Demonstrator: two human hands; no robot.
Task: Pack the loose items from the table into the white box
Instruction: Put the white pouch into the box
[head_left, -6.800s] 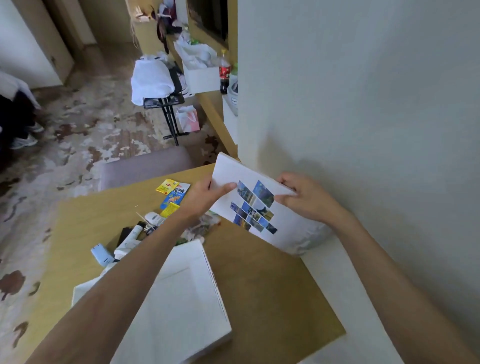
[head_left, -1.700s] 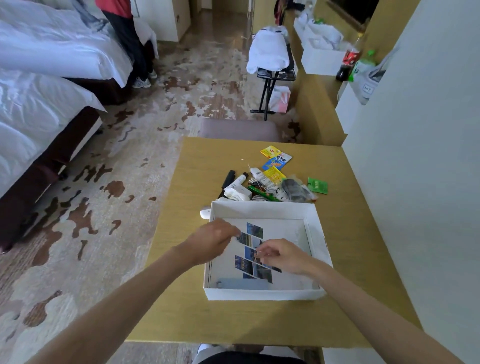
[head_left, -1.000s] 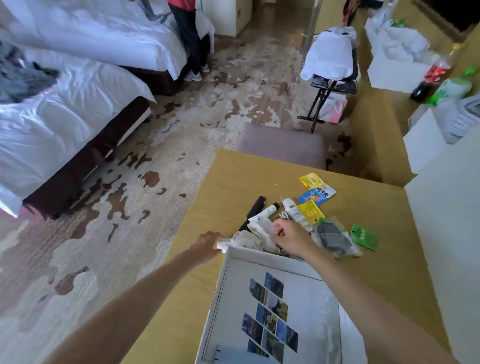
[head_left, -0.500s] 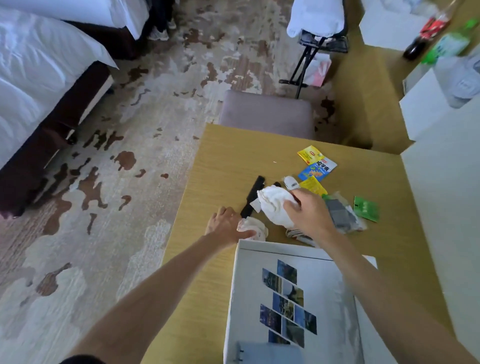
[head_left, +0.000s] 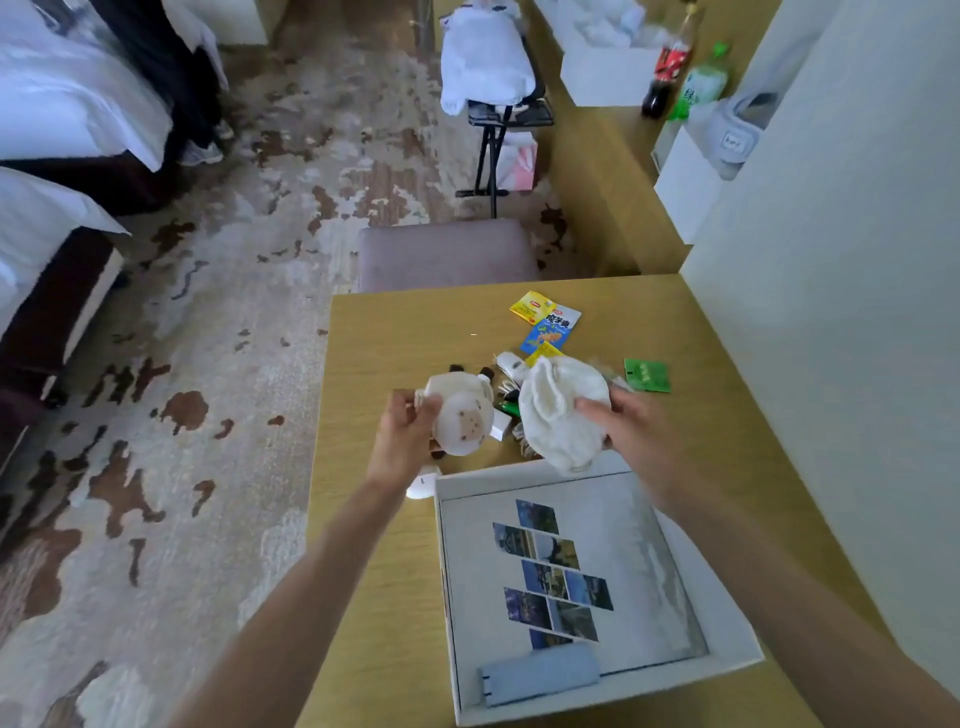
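The white box (head_left: 730, 621) lies open on the wooden table (head_left: 395, 332), holding a white booklet (head_left: 623, 540) with photo tiles and a small grey-blue item (head_left: 540, 675). My left hand (head_left: 405, 431) grips a small cream plush toy (head_left: 465, 418), raised just beyond the box's far edge. My right hand (head_left: 628, 423) grips a white sock (head_left: 558, 415), hanging over that same edge. Behind them lie loose items: a yellow sachet (head_left: 530, 305), a blue packet (head_left: 553, 332), a green packet (head_left: 647, 375).
A small white object (head_left: 422, 482) sits by the box's far left corner. A padded stool (head_left: 447, 252) stands past the table's far edge. A white wall (head_left: 831, 312) runs along the right. Beds stand at the left, across patterned carpet.
My left hand has picked the plush toy up off the table. My right hand has carried the white sock back toward the box. The view has tilted down.
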